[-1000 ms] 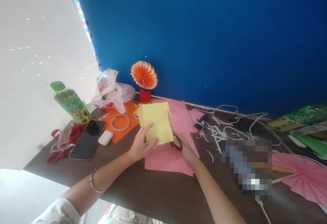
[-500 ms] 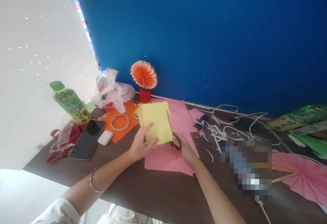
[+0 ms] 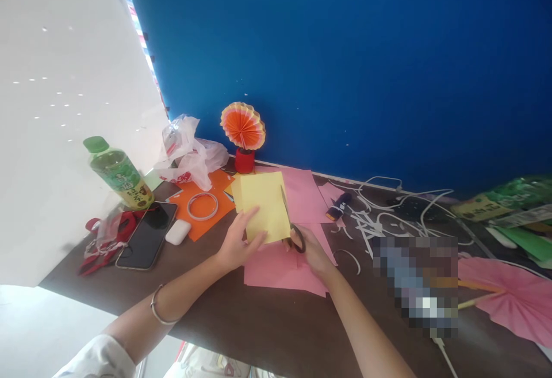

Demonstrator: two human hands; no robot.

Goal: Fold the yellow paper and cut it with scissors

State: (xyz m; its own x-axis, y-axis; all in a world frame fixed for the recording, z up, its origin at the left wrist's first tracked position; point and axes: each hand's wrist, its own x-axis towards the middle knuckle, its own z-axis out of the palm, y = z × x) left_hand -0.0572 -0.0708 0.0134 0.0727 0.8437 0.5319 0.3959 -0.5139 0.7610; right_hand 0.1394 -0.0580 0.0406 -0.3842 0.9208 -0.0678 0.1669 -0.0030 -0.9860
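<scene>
My left hand (image 3: pixel 241 239) grips a yellow sheet of paper (image 3: pixel 267 202) near its lower left, fingers lying over its front. Black-handled scissors (image 3: pixel 298 239) are in my right hand (image 3: pixel 314 254), with the fingers around the handle loops. Their blades run up along the right edge of the yellow paper, close to it or overlapping it. Whether the blades are parted is hard to make out. Beneath both hands lie pink paper sheets (image 3: pixel 276 271) on the dark tabletop (image 3: pixel 207 315).
On the left are a green-capped bottle (image 3: pixel 118 174), a phone (image 3: pixel 149 237), a white case (image 3: pixel 178 232) and a tape ring (image 3: pixel 202 206) on orange paper (image 3: pixel 224 185). A pleated paper rosette (image 3: pixel 242 126) stands behind. Rightward lie white cables (image 3: pixel 388 222) and a pink paper fan (image 3: pixel 513 297).
Very little differs. The scissors and the right edge of the yellow paper have shifted very slightly to the left; my left hand stays in place.
</scene>
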